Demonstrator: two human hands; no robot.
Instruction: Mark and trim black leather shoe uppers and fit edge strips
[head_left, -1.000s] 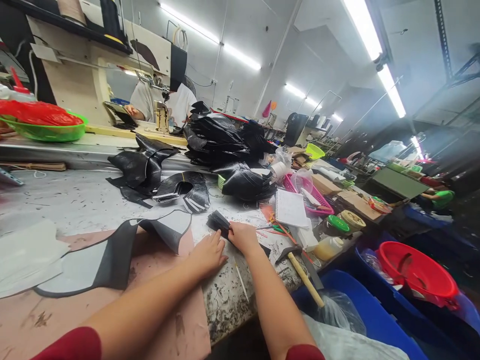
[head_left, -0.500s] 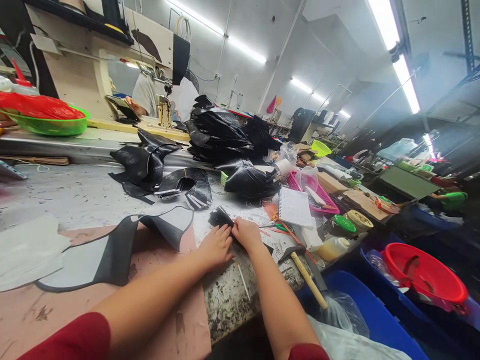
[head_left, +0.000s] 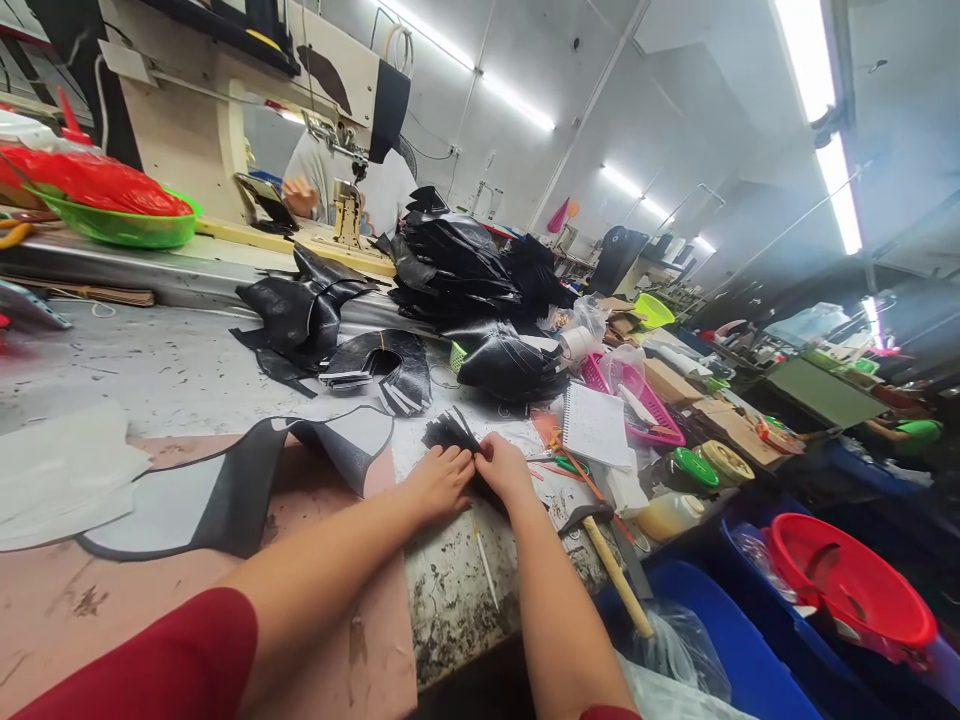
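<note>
A small bundle of thin black strips point(head_left: 451, 428) lies on the worktable, its loose ends fanned out away from me. My left hand point(head_left: 441, 480) is curled over the near left side of the bundle, its fingers bent and pressing on it. From the right, my right hand point(head_left: 506, 468) pinches the same strips between thumb and fingers, close against the left fingertips. Part of the bundle is hidden under both hands. A thin white pen-like stick point(head_left: 486, 570) lies just below them. Left of my hands, a curved black-and-grey cut piece point(head_left: 251, 490) rests on a pinkish sheet point(head_left: 315, 600).
Stacks of black leather-like pieces point(head_left: 450, 265) rise at the back, before a sewing machine point(head_left: 349, 200) and another person's hand point(head_left: 300, 195). To the right are a notebook point(head_left: 596, 425), a hammer point(head_left: 616, 575), lidded jars point(head_left: 694, 467), a pink basket point(head_left: 660, 420) and blue bins point(head_left: 697, 610).
The view has shifted slightly, moving the scene a little to the right. Both hands stay on the black strips, whose ends now look more fanned out.
</note>
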